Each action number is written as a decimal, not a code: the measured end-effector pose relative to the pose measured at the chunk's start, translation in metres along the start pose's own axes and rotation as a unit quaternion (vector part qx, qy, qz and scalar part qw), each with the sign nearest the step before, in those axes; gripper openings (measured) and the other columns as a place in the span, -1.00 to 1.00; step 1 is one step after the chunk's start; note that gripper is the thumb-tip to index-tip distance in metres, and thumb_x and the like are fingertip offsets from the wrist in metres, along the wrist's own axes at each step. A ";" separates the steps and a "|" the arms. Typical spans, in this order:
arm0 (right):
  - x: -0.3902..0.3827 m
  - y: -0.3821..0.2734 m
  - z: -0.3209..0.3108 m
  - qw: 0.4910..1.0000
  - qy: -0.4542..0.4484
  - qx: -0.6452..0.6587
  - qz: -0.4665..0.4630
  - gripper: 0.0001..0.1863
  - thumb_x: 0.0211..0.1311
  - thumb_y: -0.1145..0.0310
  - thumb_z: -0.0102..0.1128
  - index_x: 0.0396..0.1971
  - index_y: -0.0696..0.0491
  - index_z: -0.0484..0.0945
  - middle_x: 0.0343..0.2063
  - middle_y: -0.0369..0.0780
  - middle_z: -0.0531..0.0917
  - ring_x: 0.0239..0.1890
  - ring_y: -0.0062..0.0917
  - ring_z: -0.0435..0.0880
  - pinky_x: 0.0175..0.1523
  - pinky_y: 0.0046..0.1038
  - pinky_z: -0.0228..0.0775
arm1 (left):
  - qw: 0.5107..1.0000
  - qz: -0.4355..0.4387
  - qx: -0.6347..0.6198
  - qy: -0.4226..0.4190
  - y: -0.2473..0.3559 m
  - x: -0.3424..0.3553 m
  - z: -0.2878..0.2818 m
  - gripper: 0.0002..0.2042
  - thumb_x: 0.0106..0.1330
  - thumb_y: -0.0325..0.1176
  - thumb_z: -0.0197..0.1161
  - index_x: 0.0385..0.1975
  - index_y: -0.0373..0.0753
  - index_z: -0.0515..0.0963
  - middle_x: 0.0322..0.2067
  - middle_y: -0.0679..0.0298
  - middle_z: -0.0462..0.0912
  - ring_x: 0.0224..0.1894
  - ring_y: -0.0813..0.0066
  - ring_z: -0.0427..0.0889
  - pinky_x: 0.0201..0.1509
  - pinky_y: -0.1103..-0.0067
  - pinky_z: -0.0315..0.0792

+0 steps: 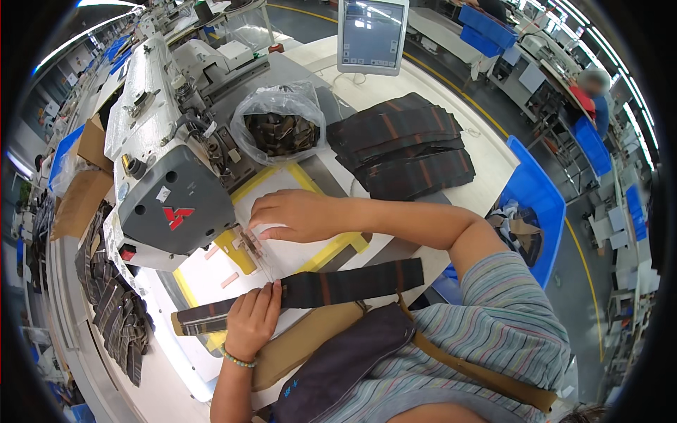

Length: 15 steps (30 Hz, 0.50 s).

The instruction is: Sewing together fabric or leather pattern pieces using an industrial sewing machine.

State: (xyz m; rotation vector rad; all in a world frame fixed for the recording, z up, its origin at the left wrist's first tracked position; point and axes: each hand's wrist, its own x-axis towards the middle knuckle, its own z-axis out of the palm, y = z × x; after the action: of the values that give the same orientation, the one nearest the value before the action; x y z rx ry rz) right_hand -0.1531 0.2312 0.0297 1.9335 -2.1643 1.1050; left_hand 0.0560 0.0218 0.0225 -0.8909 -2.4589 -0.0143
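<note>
A long dark plaid fabric strip point(352, 283) lies slantwise in front of me. My left hand point(252, 321), with a beaded bracelet at its wrist, is closed over the strip's middle, fingers pressed together at its far edge. My right hand point(300, 215) reaches across to the needle area of the sewing machine point(176, 197). Its fingers and thumb are bent together there, and what they grip, if anything, is hidden. Beside the fingers is a yellow machine part point(236, 252). Beneath lies a white work plate point(282, 250) edged with yellow tape.
Dark plaid pieces point(402, 144) are stacked beyond my right arm, next to a clear plastic bag point(278, 120) of cloth pieces. More plaid strips point(116, 310) hang at the left. A screen point(372, 35) stands at the back; a blue bin point(539, 204) is at the right.
</note>
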 end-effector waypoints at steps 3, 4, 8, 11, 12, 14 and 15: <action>-0.014 -0.005 -0.013 0.983 -0.115 -0.119 0.077 -0.66 0.45 0.22 0.34 0.09 0.08 0.64 -0.03 -0.13 0.64 0.08 -0.17 0.65 0.21 -0.14 0.50 | 1.000 -0.004 -0.007 0.002 0.000 -0.003 -0.001 -0.62 0.30 -0.49 0.39 0.12 -0.40 0.70 -0.10 0.17 0.76 -0.19 0.34 0.74 -0.22 0.47 0.61; -0.018 -0.005 -0.014 0.983 -0.117 -0.118 0.078 -0.66 0.45 0.22 0.34 0.09 0.08 0.64 -0.03 -0.13 0.64 0.08 -0.17 0.65 0.21 -0.14 0.50 | 1.000 -0.003 -0.008 0.003 0.000 -0.003 -0.001 -0.62 0.30 -0.49 0.39 0.12 -0.40 0.70 -0.10 0.16 0.76 -0.19 0.34 0.74 -0.22 0.47 0.61; -0.028 -0.001 -0.010 0.968 -0.202 0.022 0.145 -0.71 0.34 0.24 0.44 -0.07 0.08 0.67 -0.10 -0.13 0.67 0.07 -0.16 0.68 0.15 -0.15 0.53 | 1.000 -0.022 -0.020 0.009 0.001 -0.008 -0.002 -0.62 0.28 -0.50 0.41 0.11 -0.39 0.71 -0.10 0.16 0.77 -0.19 0.34 0.74 -0.22 0.47 0.61; -0.036 0.009 -0.006 0.980 -0.167 -0.011 0.104 -0.66 0.29 0.19 0.49 -0.11 0.11 0.65 -0.12 -0.11 0.66 0.05 -0.12 0.68 0.14 -0.14 0.53 | 1.000 -0.017 -0.006 0.019 0.003 -0.006 -0.003 -0.61 0.24 -0.50 0.40 0.10 -0.37 0.73 -0.09 0.17 0.77 -0.19 0.34 0.74 -0.21 0.47 0.62; -0.035 0.001 -0.007 0.987 -0.108 -0.016 0.116 -0.64 0.28 0.17 0.50 -0.13 0.11 0.64 -0.12 -0.10 0.65 0.05 -0.10 0.67 0.13 -0.14 0.53 | 1.000 -0.016 -0.009 0.015 0.003 -0.005 -0.005 -0.60 0.22 -0.50 0.39 0.10 -0.37 0.73 -0.09 0.17 0.77 -0.19 0.35 0.74 -0.20 0.47 0.62; -0.032 -0.010 -0.023 0.991 -0.019 -0.078 0.106 -0.62 0.26 0.13 0.51 -0.17 0.12 0.64 -0.12 -0.10 0.64 0.03 -0.08 0.67 0.12 -0.13 0.53 | 1.000 -0.012 -0.007 0.022 0.000 -0.002 -0.004 -0.59 0.19 -0.50 0.38 0.08 -0.37 0.73 -0.10 0.18 0.77 -0.18 0.36 0.74 -0.21 0.48 0.62; -0.035 -0.013 -0.031 0.987 0.014 -0.135 0.084 -0.61 0.26 0.12 0.52 -0.18 0.13 0.63 -0.10 -0.11 0.64 0.02 -0.07 0.67 0.11 -0.12 0.53 | 0.999 -0.006 -0.003 0.031 -0.001 -0.002 -0.004 -0.60 0.18 -0.50 0.38 0.06 -0.37 0.73 -0.10 0.18 0.77 -0.18 0.36 0.73 -0.21 0.49 0.62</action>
State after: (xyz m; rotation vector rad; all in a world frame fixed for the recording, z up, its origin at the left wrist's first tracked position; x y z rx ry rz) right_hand -0.1470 0.2769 0.0424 1.6391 -2.3555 0.7994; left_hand 0.0583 0.0193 0.0249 -0.8643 -2.4079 -0.0537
